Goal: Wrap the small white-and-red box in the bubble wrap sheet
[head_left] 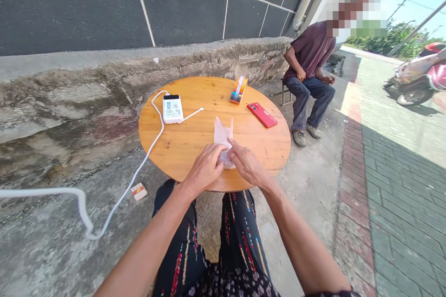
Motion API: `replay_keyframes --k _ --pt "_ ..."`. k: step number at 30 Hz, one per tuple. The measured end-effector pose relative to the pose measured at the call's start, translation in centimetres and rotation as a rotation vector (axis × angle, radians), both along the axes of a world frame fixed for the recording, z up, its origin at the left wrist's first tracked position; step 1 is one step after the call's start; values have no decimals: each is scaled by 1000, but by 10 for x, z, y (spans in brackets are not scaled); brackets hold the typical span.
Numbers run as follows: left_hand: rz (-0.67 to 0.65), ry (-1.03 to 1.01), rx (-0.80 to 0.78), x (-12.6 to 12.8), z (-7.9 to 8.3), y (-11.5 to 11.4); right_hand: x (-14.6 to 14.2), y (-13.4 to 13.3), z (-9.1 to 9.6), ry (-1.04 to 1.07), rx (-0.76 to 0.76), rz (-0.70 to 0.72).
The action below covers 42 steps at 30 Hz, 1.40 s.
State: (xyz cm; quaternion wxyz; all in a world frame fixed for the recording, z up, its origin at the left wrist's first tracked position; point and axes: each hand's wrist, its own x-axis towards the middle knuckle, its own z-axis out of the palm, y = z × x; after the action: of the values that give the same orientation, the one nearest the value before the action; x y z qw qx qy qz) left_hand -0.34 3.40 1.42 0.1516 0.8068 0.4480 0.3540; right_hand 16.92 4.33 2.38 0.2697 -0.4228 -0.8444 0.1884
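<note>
A thin, pale pink plastic bag lies near the front edge of the round wooden table, its two pointed ends facing away from me. My left hand is closed on the bag's left side, with thumb and fingers curled over it. From the right, my right hand grips the lower part of the same bag, its index finger reaching across the plastic. Parts of the bag are hidden beneath my fingers.
A white power bank with a cable sits at the table's left. Farther back are an orange tape dispenser and a red phone. A small box lies on the ground. Another person sits at right, near a parked scooter.
</note>
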Motion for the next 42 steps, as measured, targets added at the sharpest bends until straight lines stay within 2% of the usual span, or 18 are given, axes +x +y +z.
replay_keyframes --k 5,13,17,24,27,30,32,36,42 --pt "5 13 -2 0 -1 1 0 3 1 34 -67 -21" --pt "-37 56 29 0 3 0 0 3 3 -185 -6 -37" --pt "-33 95 52 0 3 -2 -1 3 3 -213 4 -44" --pt "-14 126 86 1 2 -6 -3 -1 3 -161 37 -119" --pt "-16 148 107 1 -1 -5 -2 1 7 -157 19 -104" --pt "-4 172 119 1 -2 -4 7 2 12 -29 -13 -36" --pt "4 172 127 1 -3 -3 15 2 13 104 -17 -55" --pt "6 143 141 2 -4 -3 26 -2 4 216 -15 -183" --pt "17 130 137 3 -7 -4 4 -6 -17 208 63 -175"
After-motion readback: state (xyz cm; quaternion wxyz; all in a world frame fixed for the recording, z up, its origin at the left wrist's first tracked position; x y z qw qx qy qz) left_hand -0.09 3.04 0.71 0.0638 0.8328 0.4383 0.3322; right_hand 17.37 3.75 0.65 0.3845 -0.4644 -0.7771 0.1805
